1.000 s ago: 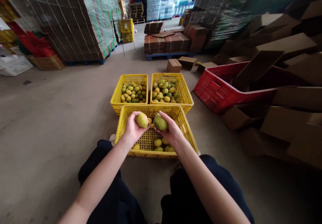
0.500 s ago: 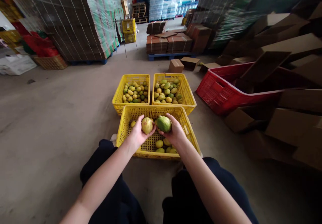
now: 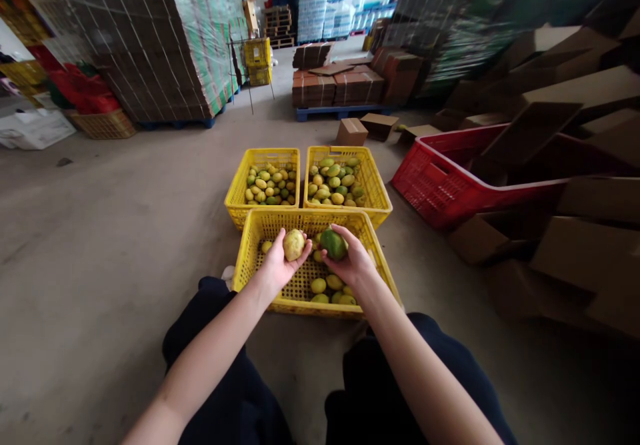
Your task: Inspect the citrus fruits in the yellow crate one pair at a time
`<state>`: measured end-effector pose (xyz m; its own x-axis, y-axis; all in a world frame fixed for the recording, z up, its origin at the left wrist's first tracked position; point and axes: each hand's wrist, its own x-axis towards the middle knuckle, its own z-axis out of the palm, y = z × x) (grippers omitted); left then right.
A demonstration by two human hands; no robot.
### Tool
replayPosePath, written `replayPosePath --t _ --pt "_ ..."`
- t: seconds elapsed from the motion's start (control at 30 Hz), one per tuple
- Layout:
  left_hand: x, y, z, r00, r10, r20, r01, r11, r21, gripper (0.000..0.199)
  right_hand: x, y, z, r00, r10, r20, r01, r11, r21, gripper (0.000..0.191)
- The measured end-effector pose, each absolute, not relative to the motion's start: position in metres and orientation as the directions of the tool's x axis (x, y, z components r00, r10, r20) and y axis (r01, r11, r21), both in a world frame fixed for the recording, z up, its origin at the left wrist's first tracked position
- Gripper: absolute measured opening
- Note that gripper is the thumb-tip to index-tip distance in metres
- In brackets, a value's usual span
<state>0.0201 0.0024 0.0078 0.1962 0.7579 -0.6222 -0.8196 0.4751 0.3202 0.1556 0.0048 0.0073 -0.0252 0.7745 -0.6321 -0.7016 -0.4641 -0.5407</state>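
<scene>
My left hand [image 3: 279, 264] is closed around a pale yellow lemon [image 3: 293, 245] with faint blemishes. In my right hand [image 3: 353, 262] is a dark green lemon [image 3: 333, 244], the fingers curled round it from below. Both hands are over the near yellow crate [image 3: 242, 260], side by side with a small gap between the fruits. Several yellow-green lemons [image 3: 319, 286] lie at the crate's near right, and one more lemon [image 3: 267, 246] shows at its left. My hands and forearms hide part of the crate's inside.
Beyond the near crate stand a left yellow crate [image 3: 237, 195] and a right yellow crate [image 3: 379, 195], both holding many lemons. To the right is a red crate [image 3: 434, 188] among cardboard boxes [image 3: 585, 252]. Farther off, flattened cardboard is stacked on a blue pallet [image 3: 320, 113].
The green lemon has turned in my right hand and moved slightly right, away from the other fruit. The yellow lemon has turned a little in my left hand.
</scene>
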Motion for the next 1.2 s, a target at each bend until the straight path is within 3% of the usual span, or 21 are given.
replayPosePath --t 0.17,0.33,0.43,0.7,0.8,0.97,1.1,1.2 --pt "0.019 0.002 0.009 0.187 0.821 -0.539 -0.822 0.431 0.371 0.011 0.154 0.004 0.004 -0.071 0.827 -0.557 -0.72 -0.429 -0.545 0.01" --pt "0.018 0.0 0.008 0.269 0.813 -0.516 -0.805 0.484 0.343 0.025 0.155 0.004 0.001 -0.203 0.821 -0.533 -0.695 -0.505 -0.512 0.03" --pt "0.018 -0.001 0.007 0.289 0.811 -0.509 -0.799 0.497 0.339 0.029 0.154 0.004 0.0 -0.199 0.808 -0.555 -0.687 -0.518 -0.509 0.033" --pt "0.017 -0.002 0.012 0.281 0.801 -0.528 -0.788 0.507 0.35 0.034 0.149 0.005 0.004 -0.1 0.773 -0.626 -0.728 -0.486 -0.483 0.02" --pt "0.014 -0.002 0.018 0.281 0.782 -0.556 -0.793 0.516 0.326 0.035 0.148 0.004 0.006 -0.069 0.782 -0.62 -0.704 -0.478 -0.525 0.013" --pt "0.009 -0.001 0.024 0.289 0.779 -0.556 -0.775 0.531 0.341 0.014 0.148 0.002 0.004 -0.103 0.84 -0.532 -0.628 -0.47 -0.62 0.009" --pt "0.006 -0.004 0.022 0.349 0.75 -0.562 -0.782 0.564 0.266 0.028 0.149 0.003 -0.001 -0.158 0.854 -0.496 -0.664 -0.464 -0.587 0.008" --pt "0.005 -0.006 0.018 0.365 0.742 -0.563 -0.809 0.552 0.203 0.037 0.15 0.003 -0.004 -0.195 0.857 -0.477 -0.717 -0.456 -0.527 0.021"
